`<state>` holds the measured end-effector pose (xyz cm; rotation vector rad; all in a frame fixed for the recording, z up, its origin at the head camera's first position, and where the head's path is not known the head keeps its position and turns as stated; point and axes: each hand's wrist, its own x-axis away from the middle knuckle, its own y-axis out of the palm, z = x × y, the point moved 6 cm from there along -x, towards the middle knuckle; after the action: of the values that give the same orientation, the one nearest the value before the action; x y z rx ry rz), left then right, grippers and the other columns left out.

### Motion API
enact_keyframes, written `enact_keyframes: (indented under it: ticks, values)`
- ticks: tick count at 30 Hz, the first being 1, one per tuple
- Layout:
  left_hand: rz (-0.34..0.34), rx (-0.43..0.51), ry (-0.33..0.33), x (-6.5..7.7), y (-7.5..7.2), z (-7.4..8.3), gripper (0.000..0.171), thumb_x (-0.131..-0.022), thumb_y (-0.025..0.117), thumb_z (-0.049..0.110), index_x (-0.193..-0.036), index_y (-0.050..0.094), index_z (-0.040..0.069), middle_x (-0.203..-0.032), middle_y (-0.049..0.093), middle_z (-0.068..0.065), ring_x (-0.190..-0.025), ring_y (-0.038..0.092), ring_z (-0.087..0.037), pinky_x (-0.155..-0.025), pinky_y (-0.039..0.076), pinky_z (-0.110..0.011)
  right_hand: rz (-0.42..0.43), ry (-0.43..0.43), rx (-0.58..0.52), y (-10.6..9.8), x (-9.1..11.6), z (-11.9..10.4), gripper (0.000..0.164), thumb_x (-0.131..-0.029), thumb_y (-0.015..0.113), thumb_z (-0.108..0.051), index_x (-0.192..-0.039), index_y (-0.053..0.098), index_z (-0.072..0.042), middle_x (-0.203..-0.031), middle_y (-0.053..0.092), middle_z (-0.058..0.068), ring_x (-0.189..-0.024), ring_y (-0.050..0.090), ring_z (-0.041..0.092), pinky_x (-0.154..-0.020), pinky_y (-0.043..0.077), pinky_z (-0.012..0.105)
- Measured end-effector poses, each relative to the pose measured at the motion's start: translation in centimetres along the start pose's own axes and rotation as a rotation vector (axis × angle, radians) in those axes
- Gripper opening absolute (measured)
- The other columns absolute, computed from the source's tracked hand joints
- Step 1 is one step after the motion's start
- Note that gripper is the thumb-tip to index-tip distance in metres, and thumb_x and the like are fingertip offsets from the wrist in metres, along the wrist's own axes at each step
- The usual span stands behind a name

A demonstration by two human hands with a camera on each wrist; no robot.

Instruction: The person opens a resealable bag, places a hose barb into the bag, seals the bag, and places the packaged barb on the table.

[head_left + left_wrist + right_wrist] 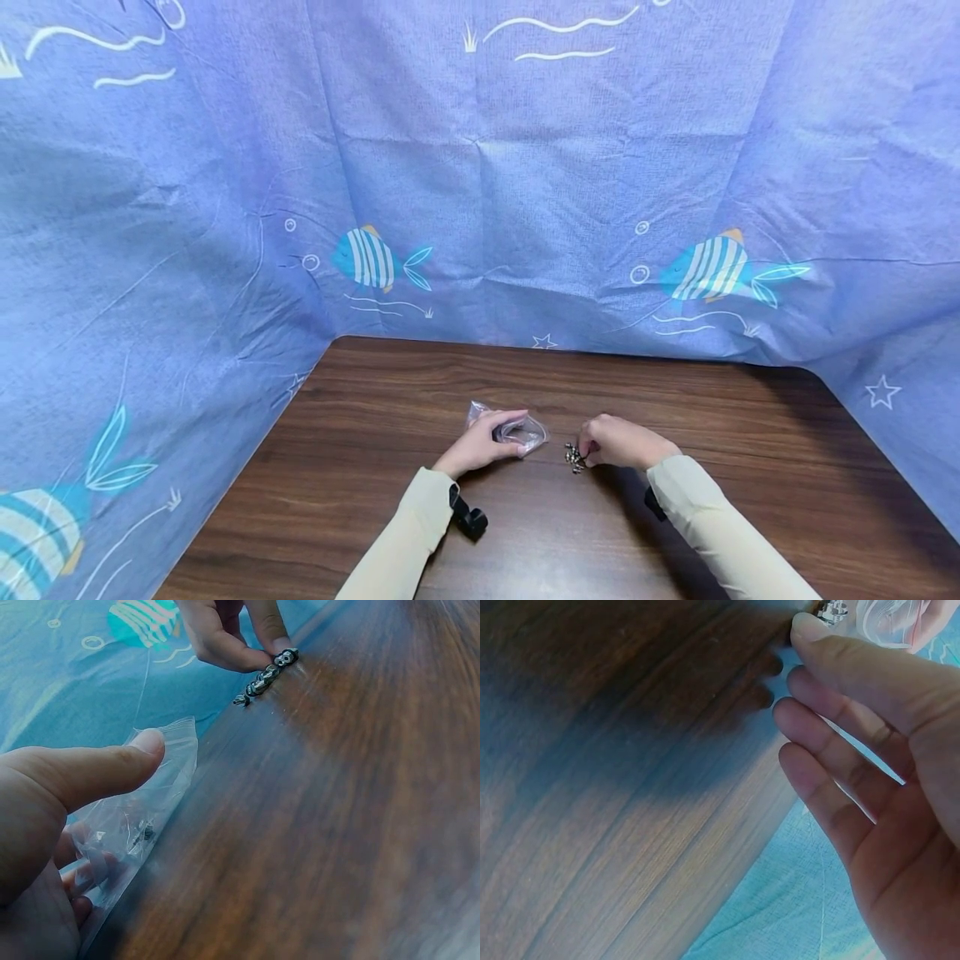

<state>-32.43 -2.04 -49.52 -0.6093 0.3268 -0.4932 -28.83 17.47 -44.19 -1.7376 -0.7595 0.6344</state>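
1. Brown wood grain ran across the counter (375,400), where both hands worked near each other.
2. A clear plastic zip bag (531,433) was in the left hand (480,442); thumb and forefinger stood wide, with the bag held between the thumb and the curled fingers.
3. Small silvery metal pieces (573,457) lay in a loose cluster on the counter, between the bag and the right hand (621,442), just beside the bag but apart from it; they were too small to name more closely.
4. The right hand's thumb and forefinger were narrow, down at the right side of the cluster; I could not tell whether they held a piece. Its other fingers were loosely bent and slightly spread.
5. Dark glints showed through the bag's film in the left wrist view, but what they were was unclear.
6. Cream sleeves (405,533) covered both forearms, and a black wrist mount (471,521) sat at the left wrist.
7. Blue cloth (555,192) printed with striped fish (371,258) hung behind the counter.
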Motion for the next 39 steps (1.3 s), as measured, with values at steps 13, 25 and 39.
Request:
enact_keyframes:
  ticks: [13, 25, 39]
  values:
    - [0.000, 0.000, -0.003, 0.0, 0.0, 0.0, 0.060, -0.083, 0.075, 0.033, -0.137, 0.054, 0.017, -0.137, 0.057, -0.002, -0.126, 0.045, -0.026, -0.107, 0.035, -0.048, -0.003, 0.002, 0.047, -0.3, -0.3, 0.1, 0.012, -0.077, 0.076, -0.004, -0.072, 0.070, -0.013, -0.075, 0.066, -0.008, -0.067, 0.054, -0.001, -0.060, 0.047, 0.018]
    - [0.004, 0.016, -0.012, 0.0, 0.0, 0.0, 0.060, -0.082, 0.076, 0.031, -0.137, 0.055, 0.016, -0.135, 0.058, -0.002, -0.126, 0.045, -0.026, -0.107, 0.034, -0.047, 0.070, -0.026, 0.060, -1.7, -1.9, -0.5, 0.009, -0.079, 0.074, -0.006, -0.074, 0.069, -0.012, -0.072, 0.062, -0.008, -0.064, 0.053, -0.002, -0.061, 0.048, 0.018]
    - [0.004, 0.008, -0.012, -0.1, 0.2, -0.2, 0.059, -0.082, 0.076, 0.031, -0.136, 0.056, 0.018, -0.135, 0.059, -0.003, -0.124, 0.046, -0.025, -0.106, 0.036, -0.046, 0.147, -0.020, 0.036, -1.7, -5.1, -1.2, 0.004, -0.082, 0.073, -0.009, -0.079, 0.070, -0.009, -0.078, 0.065, -0.005, -0.071, 0.060, 0.004, -0.067, 0.052, 0.020]
